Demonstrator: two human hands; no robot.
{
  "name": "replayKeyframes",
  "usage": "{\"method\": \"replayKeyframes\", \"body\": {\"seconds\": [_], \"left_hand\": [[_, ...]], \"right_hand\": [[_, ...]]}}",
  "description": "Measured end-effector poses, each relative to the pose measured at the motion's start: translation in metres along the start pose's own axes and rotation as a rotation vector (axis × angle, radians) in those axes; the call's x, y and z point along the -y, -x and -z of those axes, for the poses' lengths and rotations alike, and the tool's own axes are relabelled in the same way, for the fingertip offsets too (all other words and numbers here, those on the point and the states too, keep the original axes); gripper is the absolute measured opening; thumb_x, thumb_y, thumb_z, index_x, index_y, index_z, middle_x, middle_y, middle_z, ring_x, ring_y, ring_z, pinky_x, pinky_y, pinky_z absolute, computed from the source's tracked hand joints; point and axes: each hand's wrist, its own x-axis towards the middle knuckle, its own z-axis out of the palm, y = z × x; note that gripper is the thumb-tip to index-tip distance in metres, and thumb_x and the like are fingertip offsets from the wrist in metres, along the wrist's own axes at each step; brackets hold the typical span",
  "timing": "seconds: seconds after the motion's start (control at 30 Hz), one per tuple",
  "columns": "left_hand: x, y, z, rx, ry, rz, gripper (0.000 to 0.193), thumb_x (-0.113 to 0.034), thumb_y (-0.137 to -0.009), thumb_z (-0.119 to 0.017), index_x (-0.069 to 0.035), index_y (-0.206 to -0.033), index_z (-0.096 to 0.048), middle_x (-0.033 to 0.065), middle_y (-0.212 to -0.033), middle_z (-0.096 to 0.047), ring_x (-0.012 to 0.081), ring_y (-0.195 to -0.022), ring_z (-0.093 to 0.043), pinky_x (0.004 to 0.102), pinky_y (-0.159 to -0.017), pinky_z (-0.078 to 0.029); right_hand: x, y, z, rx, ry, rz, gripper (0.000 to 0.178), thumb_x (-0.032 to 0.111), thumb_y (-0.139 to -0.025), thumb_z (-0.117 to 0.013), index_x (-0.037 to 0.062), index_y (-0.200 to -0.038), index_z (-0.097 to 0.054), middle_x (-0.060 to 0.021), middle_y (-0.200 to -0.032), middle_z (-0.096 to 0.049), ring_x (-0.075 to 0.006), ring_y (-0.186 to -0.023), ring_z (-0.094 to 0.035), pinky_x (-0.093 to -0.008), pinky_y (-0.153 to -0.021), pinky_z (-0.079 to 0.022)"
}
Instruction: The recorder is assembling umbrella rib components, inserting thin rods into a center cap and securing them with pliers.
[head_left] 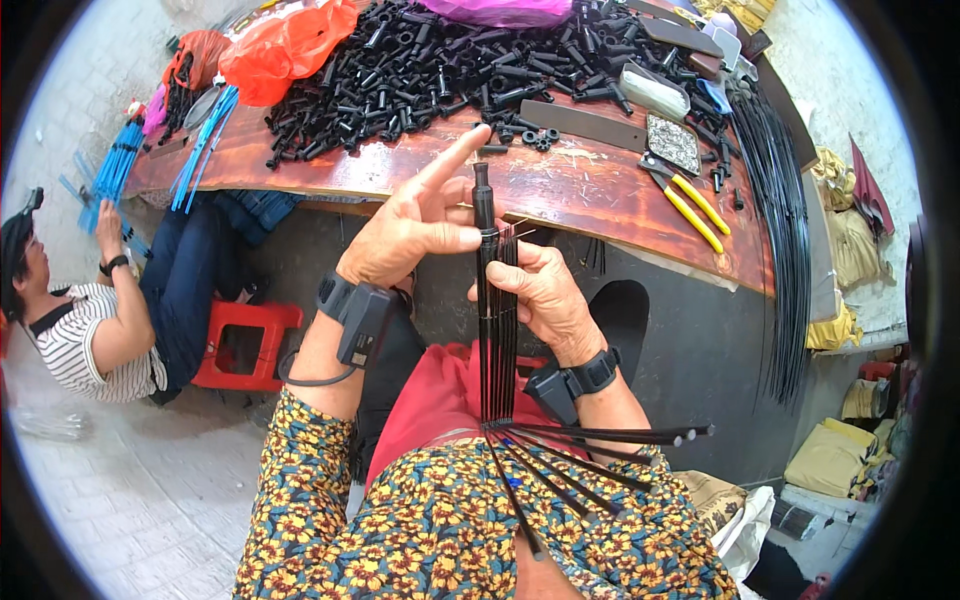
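Left hand [420, 228] pinched the black tube [484, 200]; right hand [548, 298] clasped the black rod bundle [498, 372], both held by the near edge of the table [600, 185]. Slackened right fingers might have let rods splay.

The person's left hand [392, 232] extends its index finger [455, 163] straight, forward and rightward, thumb stretched sideways, other fingers bent; close by, slightly lower, the right hand [548, 297] curls inward, thumb over bent fingers; left forearm [328, 372] and right forearm [610, 408] converge
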Motion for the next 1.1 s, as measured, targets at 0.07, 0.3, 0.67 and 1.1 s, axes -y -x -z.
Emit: {"method": "replayKeyframes", "body": {"seconds": [0.07, 0.3, 0.67, 1.1], "left_hand": [[0.001, 0.002, -0.001, -0.007, 0.013, -0.003, 0.082, 0.004, -0.072, -0.072, -0.010, -0.147, -0.040, 0.0075, -0.109, -0.062, 0.0190, -0.101, -0.062, 0.0324, -0.092, -0.049], [-0.004, 0.005, 0.000, -0.051, -0.146, 0.129, 0.073, 0.008, -0.073, -0.064, -0.004, -0.142, -0.045, 0.0100, -0.114, -0.063, 0.0191, -0.105, -0.063, 0.0302, -0.092, -0.050], [-0.011, 0.005, -0.007, -0.070, -0.188, 0.142, 0.075, 0.010, -0.070, -0.058, -0.002, -0.142, -0.044, 0.0127, -0.118, -0.062, 0.0194, -0.105, -0.064, 0.0292, -0.090, -0.052], [0.013, -0.003, 0.030, 0.151, -0.069, -0.012, 0.071, 0.011, -0.068, -0.071, -0.002, -0.135, -0.052, 0.0206, -0.125, -0.060, 0.0276, -0.123, -0.054, 0.0406, -0.103, -0.045]], "right_hand": [[-0.001, 0.000, -0.002, 0.007, -0.015, -0.010, 0.023, 0.018, -0.088, -0.070, 0.0028, -0.104, -0.065, -0.0097, -0.079, -0.071, -0.0052, -0.054, -0.061, -0.0148, -0.039, -0.035], [-0.002, 0.000, -0.004, -0.018, -0.006, 0.008, 0.022, 0.021, -0.086, -0.072, 0.0043, -0.100, -0.069, -0.0048, -0.078, -0.071, 0.0005, -0.049, -0.052, -0.0137, -0.038, -0.028], [-0.002, 0.002, -0.005, -0.011, -0.041, 0.004, 0.025, 0.016, -0.087, -0.071, 0.0013, -0.106, -0.065, -0.0101, -0.079, -0.071, -0.0061, -0.055, -0.063, -0.0139, -0.040, -0.038], [0.006, 0.002, -0.008, 0.078, -0.061, -0.007, 0.025, 0.018, -0.086, -0.073, 0.0053, -0.107, -0.068, -0.0068, -0.082, -0.072, -0.0027, -0.057, -0.061, -0.0148, -0.039, -0.031]]}}
